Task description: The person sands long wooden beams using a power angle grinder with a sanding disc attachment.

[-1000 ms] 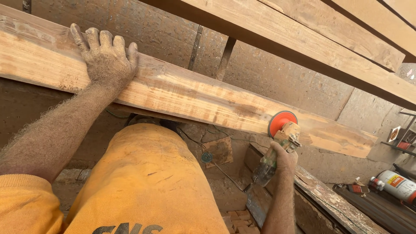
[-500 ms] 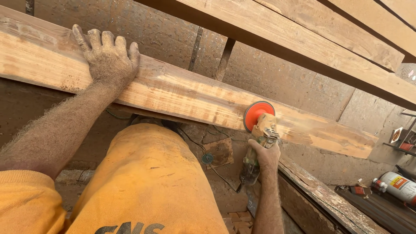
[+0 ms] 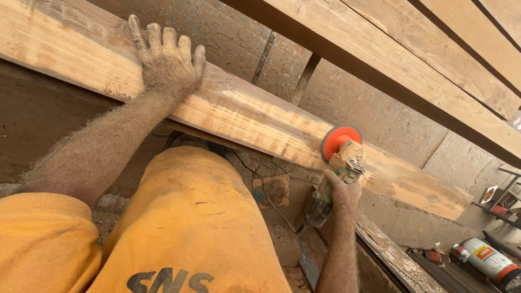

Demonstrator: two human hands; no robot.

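A long wooden plank (image 3: 255,116) runs from upper left to lower right across the head view. My left hand (image 3: 165,62), coated in sawdust, lies flat on the plank's top edge with fingers spread. My right hand (image 3: 342,192) grips the body of an angle grinder (image 3: 331,179). Its red-orange sanding disc (image 3: 339,141) presses against the plank's face, right of the middle. The grinder's cord trails down behind my orange-clad leg (image 3: 190,217).
More wooden beams (image 3: 412,59) lie parallel above the plank. A rough board (image 3: 396,255) sits low at the right. A white and orange canister (image 3: 488,258) and small items lie on the ground at far right. Dirt floor and bricks below.
The grinder slid left along the plank from its position a second ago, then edged slightly right. The view shifted, so the left hand and plank appear further right and higher.
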